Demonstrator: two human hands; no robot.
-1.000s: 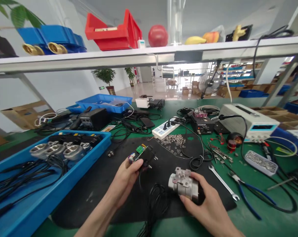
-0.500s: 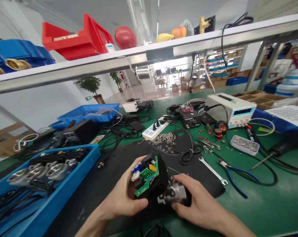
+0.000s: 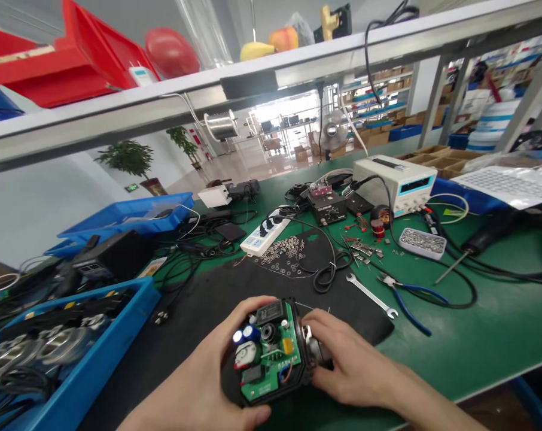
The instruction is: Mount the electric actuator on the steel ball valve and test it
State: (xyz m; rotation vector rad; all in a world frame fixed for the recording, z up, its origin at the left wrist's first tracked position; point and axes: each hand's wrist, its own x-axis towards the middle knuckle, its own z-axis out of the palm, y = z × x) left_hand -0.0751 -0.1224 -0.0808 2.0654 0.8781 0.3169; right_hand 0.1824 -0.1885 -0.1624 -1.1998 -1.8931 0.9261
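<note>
A black housing (image 3: 302,341) with its inside turned up toward me shows a green circuit board (image 3: 268,383) carrying capacitors, a small motor-like part and short wires. My left hand (image 3: 199,365) is closed around the housing's left side, the thumb along the near edge. On the right, a metal valve body (image 3: 313,348) joins the housing, mostly covered by the fingers of my right hand (image 3: 352,362), which grip it. Both hands hold this unit above a black mat (image 3: 199,311). A wrench (image 3: 370,294) and blue-handled pliers (image 3: 405,302) lie to its right.
To the left stands a blue tray (image 3: 113,353) of similar units and cables. Beyond the mat are a power strip (image 3: 265,233), scattered washers (image 3: 284,251) and a white box of small parts (image 3: 422,243). A power supply (image 3: 394,182) is behind; a shelf (image 3: 248,78) spans overhead.
The housing has turned, so its circuit board now faces up toward me, and the valve body is more hidden by my right hand. My view has swung to the right.
</note>
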